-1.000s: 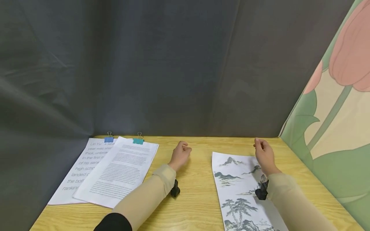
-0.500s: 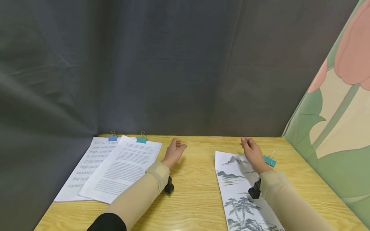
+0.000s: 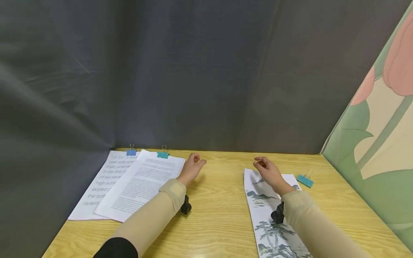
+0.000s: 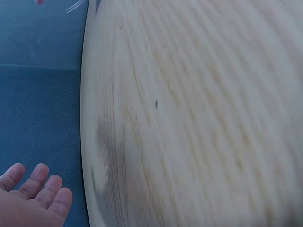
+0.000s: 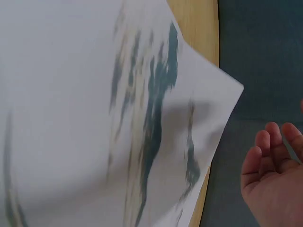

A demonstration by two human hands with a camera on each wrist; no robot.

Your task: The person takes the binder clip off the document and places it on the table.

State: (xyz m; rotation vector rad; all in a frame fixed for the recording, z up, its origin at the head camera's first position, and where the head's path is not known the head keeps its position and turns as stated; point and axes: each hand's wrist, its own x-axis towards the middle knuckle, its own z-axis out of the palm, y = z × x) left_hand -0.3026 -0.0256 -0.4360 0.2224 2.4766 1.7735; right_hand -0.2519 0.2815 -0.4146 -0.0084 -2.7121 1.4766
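My right hand (image 3: 267, 172) hovers over the top left part of a long landscape print (image 3: 264, 209) lying on the wooden table (image 3: 219, 200). Its fingers are loosely curled and hold nothing. In the right wrist view the print (image 5: 94, 118) has a slightly raised corner, and the right hand (image 5: 272, 175) shows a relaxed palm beside it. A teal binder clip (image 3: 304, 180) lies on the table just right of the print. My left hand (image 3: 191, 167) rests near the table's back edge with relaxed fingers, next to a clipped text stack (image 3: 142, 186); its straight fingers (image 4: 35, 198) hold nothing.
Two text stacks lie at the left: the front one carries a teal clip (image 3: 162, 155), and the one behind (image 3: 100, 186) a blue clip (image 3: 131, 152). A dark grey curtain closes the back and left. A floral panel (image 3: 380, 150) walls the right side.
My right hand moved left away from the teal clip, which now lies on the table beside the print. My left hand's fingers relaxed a little; it stayed near the text stack.
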